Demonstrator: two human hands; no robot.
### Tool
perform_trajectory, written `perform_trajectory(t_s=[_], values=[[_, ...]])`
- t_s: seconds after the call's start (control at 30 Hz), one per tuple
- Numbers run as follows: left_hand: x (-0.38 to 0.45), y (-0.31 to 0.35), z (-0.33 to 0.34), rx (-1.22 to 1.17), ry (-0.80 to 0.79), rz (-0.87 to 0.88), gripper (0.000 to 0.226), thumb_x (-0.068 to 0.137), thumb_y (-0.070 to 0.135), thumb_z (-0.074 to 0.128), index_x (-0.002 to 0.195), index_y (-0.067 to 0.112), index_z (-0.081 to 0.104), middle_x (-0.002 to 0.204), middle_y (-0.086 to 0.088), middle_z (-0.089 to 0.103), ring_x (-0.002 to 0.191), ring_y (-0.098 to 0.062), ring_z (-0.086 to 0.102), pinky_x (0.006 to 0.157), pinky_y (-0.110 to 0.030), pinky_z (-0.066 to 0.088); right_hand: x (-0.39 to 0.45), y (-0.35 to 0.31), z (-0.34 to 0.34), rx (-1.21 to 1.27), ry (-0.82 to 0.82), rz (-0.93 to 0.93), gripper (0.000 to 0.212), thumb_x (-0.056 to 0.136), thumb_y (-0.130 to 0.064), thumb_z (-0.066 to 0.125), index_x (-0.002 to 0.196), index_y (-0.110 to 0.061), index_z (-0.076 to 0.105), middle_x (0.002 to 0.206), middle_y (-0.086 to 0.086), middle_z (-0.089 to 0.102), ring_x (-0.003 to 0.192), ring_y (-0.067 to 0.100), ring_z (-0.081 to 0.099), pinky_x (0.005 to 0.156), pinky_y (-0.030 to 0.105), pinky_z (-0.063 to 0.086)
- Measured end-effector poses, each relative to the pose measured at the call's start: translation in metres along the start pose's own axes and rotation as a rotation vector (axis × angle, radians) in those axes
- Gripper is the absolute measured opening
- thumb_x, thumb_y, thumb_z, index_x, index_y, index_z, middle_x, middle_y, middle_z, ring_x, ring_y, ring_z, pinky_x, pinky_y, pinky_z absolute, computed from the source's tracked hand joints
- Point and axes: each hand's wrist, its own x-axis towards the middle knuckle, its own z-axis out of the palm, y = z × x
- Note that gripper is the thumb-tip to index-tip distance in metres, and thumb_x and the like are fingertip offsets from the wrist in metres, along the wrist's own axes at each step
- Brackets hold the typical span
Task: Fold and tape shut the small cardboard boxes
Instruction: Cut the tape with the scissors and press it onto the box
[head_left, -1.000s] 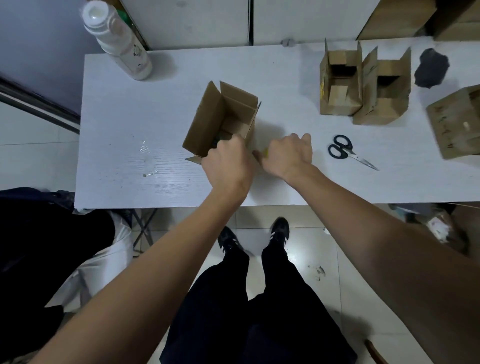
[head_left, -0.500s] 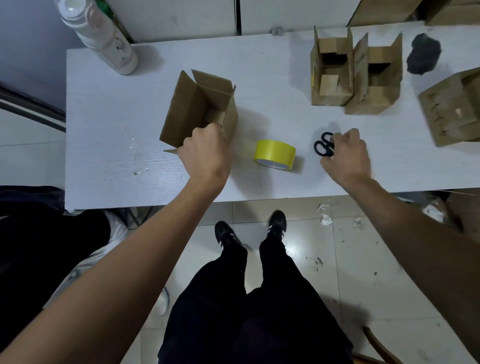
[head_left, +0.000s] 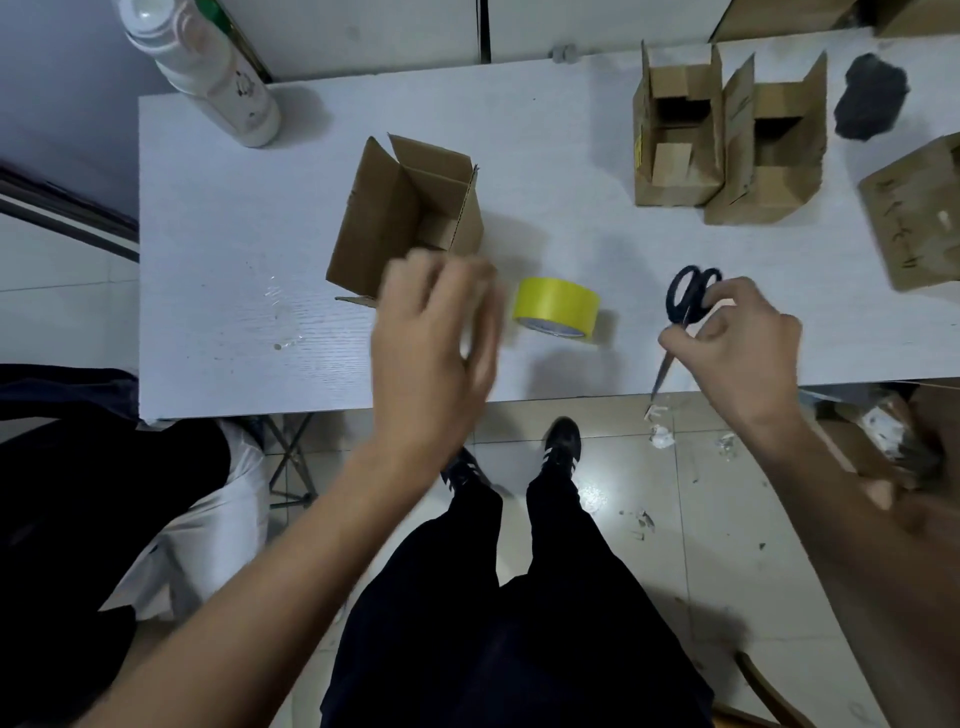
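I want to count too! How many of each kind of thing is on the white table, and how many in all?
Cardboard boxes: 4 (open box, two open boxes at the back, one at the right edge)
Yellow tape roll: 1
Black scissors, held above the table in the right hand: 1
White bottle: 1
Dark lump: 1
Total: 8

The scene is viewed by a single head-worn wide-angle camera, aimed steeply downward from above. The white table (head_left: 208, 260) is seen close below, with the wearer's legs and the tiled floor beneath it.
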Motion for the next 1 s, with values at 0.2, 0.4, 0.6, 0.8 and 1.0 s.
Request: perform_trajectory(t_s=[0.2, 0.4, 0.6, 0.8, 1.0], values=[[-0.053, 0.029, -0.016, -0.348, -0.672, -0.185, 0.028, 0.099, 0.039, 0.065, 0.124, 0.026, 0.068, 0.092, 0.021, 0.071, 0.086, 0.009, 0.063, 0.081, -0.018, 0.049, -0.102, -0.081, -0.005, 0.797, -0.022, 0.056, 0.026, 0.080, -0.019, 0.076, 0.097, -0.027, 0.059, 0.066, 0.006, 0.070, 0.057, 0.021, 0.061, 0.063, 0.036, 0.050], [-0.051, 0.008, -0.019, 0.092, -0.447, 0.072, 0.030, 0.101, 0.031, 0.049, 0.086, 0.015, 0.069, 0.060, -0.002, 0.059, 0.059, -0.030, 0.054, 0.058, -0.039, 0.044, -0.111, -0.080, 0.000, 0.952, -0.073, 0.128, 0.022, 0.087, -0.018, 0.078, 0.100, -0.013, 0.062, 0.071, 0.014, 0.069, 0.060, 0.026, 0.060, 0.051, 0.033, 0.047], [-0.034, -0.023, -0.033, 0.262, -0.433, 0.327, 0.010, 0.086, 0.008, 0.077, 0.085, 0.017, 0.072, 0.064, 0.004, 0.064, 0.071, -0.025, 0.060, 0.065, -0.038, 0.039, -0.070, -0.051, -0.032, 0.539, -0.306, -0.205, 0.016, 0.102, -0.018, 0.062, 0.101, -0.022, 0.078, 0.094, -0.010, 0.068, 0.081, 0.014, 0.059, 0.068, 0.027, 0.049], [-0.010, -0.045, -0.035, 0.286, -0.530, 0.647, 0.022, 0.084, 0.000, 0.077, 0.093, 0.020, 0.073, 0.077, 0.008, 0.070, 0.085, -0.024, 0.065, 0.076, -0.036, 0.039, -0.050, -0.044, -0.030, 0.412, -1.102, -0.109, 0.019, 0.100, -0.020, 0.069, 0.114, -0.030, 0.077, 0.098, 0.019, 0.069, 0.081, 0.022, 0.057, 0.064, 0.023, 0.044], [0.009, -0.056, -0.022, 0.242, -0.567, 0.782, 0.013, 0.100, 0.020, 0.067, 0.109, 0.018, 0.075, 0.115, 0.004, 0.075, 0.119, -0.031, 0.061, 0.080, -0.042, 0.045, -0.072, -0.047, 0.006, 0.369, -1.053, -0.019, 0.020, 0.082, -0.022, 0.088, 0.093, -0.016, 0.072, 0.065, 0.003, 0.059, 0.062, 0.016, 0.053, 0.063, 0.026, 0.038]])
